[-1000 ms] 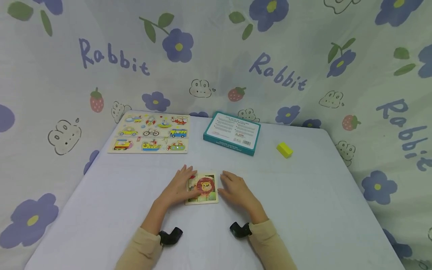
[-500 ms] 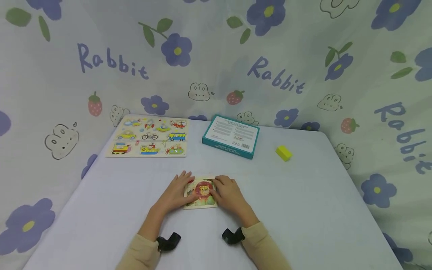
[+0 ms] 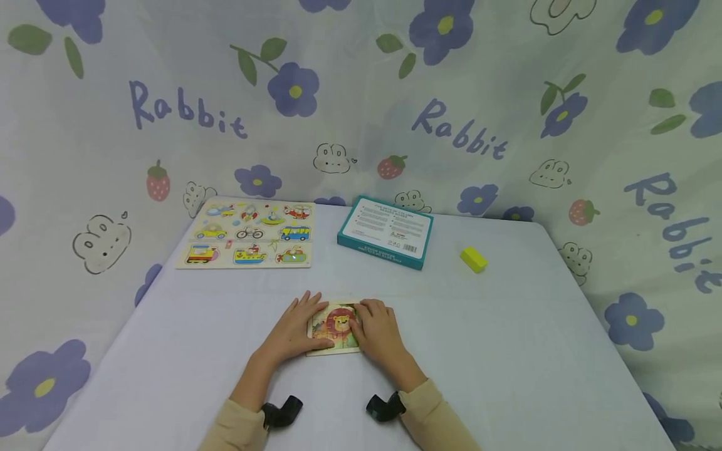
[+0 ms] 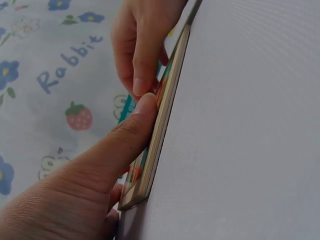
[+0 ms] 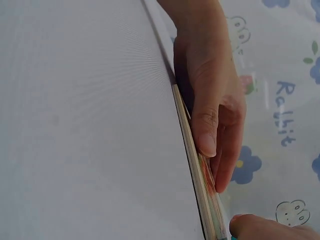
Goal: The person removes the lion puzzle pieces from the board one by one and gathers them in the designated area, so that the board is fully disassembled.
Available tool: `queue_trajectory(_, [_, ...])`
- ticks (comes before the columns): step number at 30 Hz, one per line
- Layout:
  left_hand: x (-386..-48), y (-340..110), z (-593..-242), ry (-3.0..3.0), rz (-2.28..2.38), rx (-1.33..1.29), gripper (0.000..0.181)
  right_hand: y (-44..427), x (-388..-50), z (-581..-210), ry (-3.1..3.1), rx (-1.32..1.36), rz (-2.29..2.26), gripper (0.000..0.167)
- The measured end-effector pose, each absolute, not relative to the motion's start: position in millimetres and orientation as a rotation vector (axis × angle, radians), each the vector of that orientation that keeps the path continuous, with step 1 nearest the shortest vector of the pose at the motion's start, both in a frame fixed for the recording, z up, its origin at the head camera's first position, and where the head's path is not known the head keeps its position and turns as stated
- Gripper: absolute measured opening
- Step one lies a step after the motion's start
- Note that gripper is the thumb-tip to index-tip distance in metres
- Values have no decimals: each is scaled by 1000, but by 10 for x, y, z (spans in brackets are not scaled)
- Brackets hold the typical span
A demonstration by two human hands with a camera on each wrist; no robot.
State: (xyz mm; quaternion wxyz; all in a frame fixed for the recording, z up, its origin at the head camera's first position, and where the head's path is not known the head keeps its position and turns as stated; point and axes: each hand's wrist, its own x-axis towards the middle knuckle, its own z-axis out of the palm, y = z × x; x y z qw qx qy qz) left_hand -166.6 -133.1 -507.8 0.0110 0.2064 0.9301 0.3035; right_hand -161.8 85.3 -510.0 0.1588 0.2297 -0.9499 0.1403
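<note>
Two thumbs (image 3: 323, 344) over lion puzzle (image 3: 337, 324), left hand (image 3: 294, 329) spread, right hand (image 3: 379, 329) curved

The left hand (image 3: 294, 330) and right hand (image 3: 380, 332) hide parts of the lion puzzle (image 3: 338, 324). The head view cuts off the near edge of the tabletop (image 3: 536, 357), and the fine print (image 3: 368, 222) on the teal box (image 3: 380, 251) near the far edge is too small to read.

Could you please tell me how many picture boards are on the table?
2: the lion board between the left hand and right hand, and the vehicle board at the back left. Any inside the teal box would be hidden.
</note>
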Motion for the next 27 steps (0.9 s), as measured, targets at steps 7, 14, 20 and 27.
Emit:
queue_trajectory(7, [-1657,-1332,-5072,2887,964,699,83,818,-1640,-5136,-2721,624,521,31])
queue_trajectory(14, [-1645,-1329,-5042,2865,973,747,80,818,-1650,-5157,-2712,613,581,29])
queue_trajectory(20, [-1654,-1322,-5054,2868,911,751,79,816,-1657,-5174,-2716,598,653,30])
queue_trajectory(27, [-1646,-1317,-5030,2860,940,765,75,825,-1689,-5198,-2706,593,701,34])
